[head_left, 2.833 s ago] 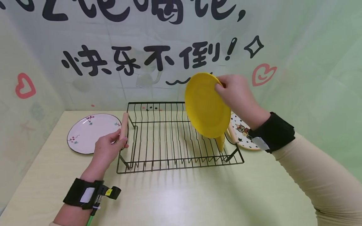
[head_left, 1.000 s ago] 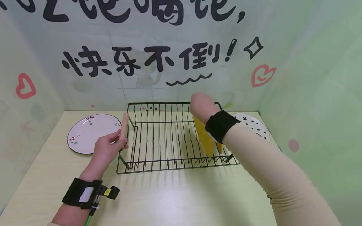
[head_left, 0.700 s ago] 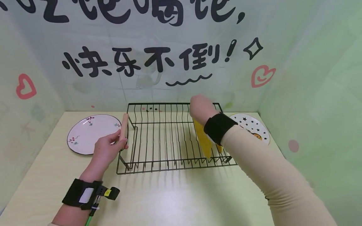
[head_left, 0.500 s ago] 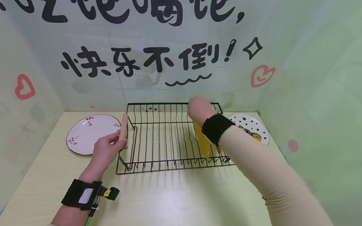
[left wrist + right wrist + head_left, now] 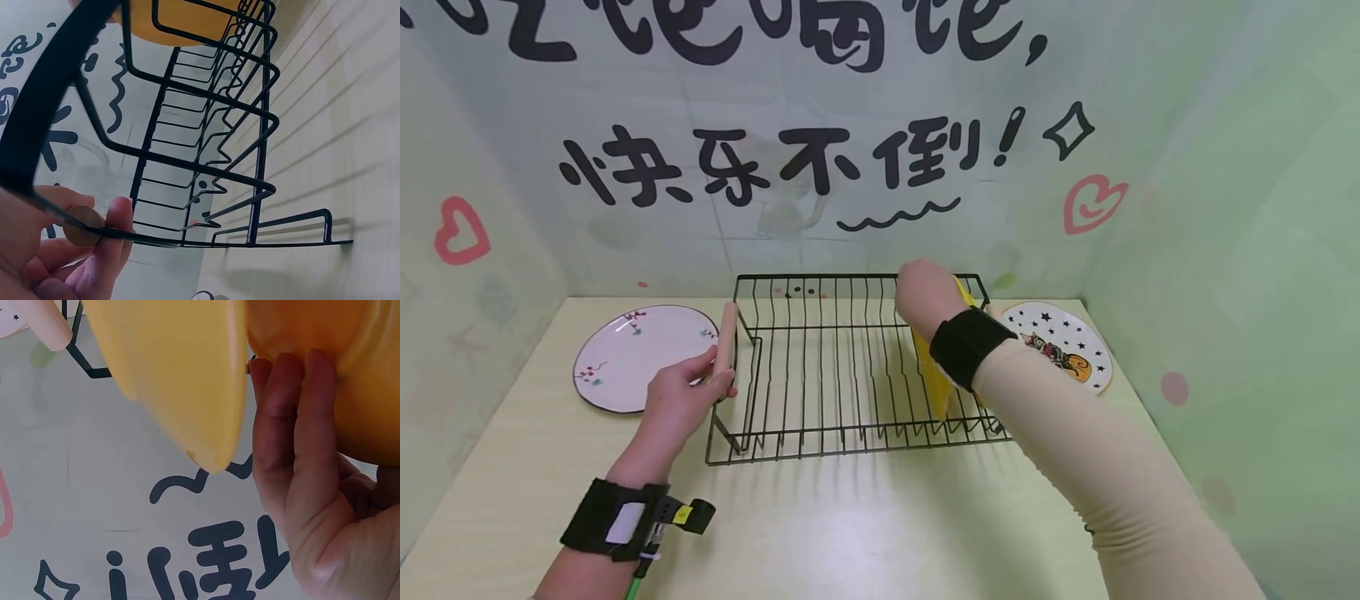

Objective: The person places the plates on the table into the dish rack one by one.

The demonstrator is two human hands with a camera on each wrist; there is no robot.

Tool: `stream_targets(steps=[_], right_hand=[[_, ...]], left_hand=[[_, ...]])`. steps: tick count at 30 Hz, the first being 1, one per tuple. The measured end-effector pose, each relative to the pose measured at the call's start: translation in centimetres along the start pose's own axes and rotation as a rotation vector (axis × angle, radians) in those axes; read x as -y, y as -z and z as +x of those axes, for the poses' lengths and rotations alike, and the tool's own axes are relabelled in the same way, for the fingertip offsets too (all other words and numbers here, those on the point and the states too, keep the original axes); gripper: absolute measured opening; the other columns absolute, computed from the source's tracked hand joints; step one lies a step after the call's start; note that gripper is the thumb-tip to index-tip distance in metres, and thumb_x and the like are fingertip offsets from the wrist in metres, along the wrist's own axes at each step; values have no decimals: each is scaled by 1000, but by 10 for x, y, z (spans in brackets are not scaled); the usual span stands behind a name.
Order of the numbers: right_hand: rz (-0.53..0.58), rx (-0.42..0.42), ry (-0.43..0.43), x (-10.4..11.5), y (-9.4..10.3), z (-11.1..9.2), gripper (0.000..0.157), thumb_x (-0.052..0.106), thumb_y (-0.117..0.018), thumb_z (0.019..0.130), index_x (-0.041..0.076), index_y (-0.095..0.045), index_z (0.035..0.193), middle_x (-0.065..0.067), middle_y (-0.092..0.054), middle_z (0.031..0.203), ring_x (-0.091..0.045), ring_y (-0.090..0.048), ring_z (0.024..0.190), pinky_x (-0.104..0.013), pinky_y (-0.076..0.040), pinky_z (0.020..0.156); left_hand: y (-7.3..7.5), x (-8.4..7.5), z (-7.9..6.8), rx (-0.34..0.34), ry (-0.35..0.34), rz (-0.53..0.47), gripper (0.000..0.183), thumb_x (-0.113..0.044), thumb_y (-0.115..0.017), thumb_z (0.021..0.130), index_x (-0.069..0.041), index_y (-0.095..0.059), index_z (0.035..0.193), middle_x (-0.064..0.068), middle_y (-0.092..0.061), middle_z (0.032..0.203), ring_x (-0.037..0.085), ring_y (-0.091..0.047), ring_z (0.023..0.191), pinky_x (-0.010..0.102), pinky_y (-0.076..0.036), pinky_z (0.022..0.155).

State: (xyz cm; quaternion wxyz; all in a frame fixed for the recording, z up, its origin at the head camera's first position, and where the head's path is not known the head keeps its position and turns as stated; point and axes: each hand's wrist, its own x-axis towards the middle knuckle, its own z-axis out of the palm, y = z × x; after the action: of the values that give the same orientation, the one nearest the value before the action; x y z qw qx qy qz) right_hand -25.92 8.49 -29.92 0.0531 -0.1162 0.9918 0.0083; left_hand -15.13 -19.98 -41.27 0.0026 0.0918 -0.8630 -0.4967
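Note:
A black wire dish rack (image 5: 842,429) stands on the table with light wooden handles at its ends. My left hand (image 5: 681,396) grips its left handle (image 5: 726,333). Over the right part of the rack, my right hand (image 5: 925,296) holds a yellow plate (image 5: 931,379) that stands on edge between the wires. In the right wrist view, fingers (image 5: 315,406) lie against that plate's face, with the thumb at the other side, partly hidden. Another yellow plate (image 5: 181,375) stands upright just beside it. The head view mostly hides this second plate behind the wrist.
A white oval plate (image 5: 640,358) with small flowers lies left of the rack. At the right lies a white plate with stars and a cat (image 5: 1067,342). A printed cloth (image 5: 820,200) hangs right behind the rack.
My right hand has brought the yellow plate down from above the rack into its right part, then shifted slightly left with it. My left hand has stayed on the handle.

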Motion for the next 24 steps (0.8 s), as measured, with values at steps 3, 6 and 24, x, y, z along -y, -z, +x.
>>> stream_targets(steps=[3,6,24], right_hand=[[-21,0,-26,3,-2,3,27,4,-42,94,6,-59,74,-5,-52,70,-14,-48,58,-26,-48,52],[-45,-2,-39,6,-5,6,26,5,-43,94,6,-60,74,-5,-56,74,-13,-51,60,-26,-50,53],[-1,-17,-28,23,-15,0,32,5,-43,94,10,-52,64,-1,-41,63,-12,-41,52,-23,-40,46]], left_hand=[[0,1,0,1,8,-17,62,-35,-56,92,-11,-35,144,15,-58,115,19,-60,94,30,-30,58],[0,1,0,7,10,-33,63,-37,-56,92,-11,-35,145,16,-58,117,19,-60,95,30,-30,59],[0,1,-1,-12,4,-18,62,-35,-57,91,-11,-36,144,15,-55,122,18,-61,94,29,-31,57]])
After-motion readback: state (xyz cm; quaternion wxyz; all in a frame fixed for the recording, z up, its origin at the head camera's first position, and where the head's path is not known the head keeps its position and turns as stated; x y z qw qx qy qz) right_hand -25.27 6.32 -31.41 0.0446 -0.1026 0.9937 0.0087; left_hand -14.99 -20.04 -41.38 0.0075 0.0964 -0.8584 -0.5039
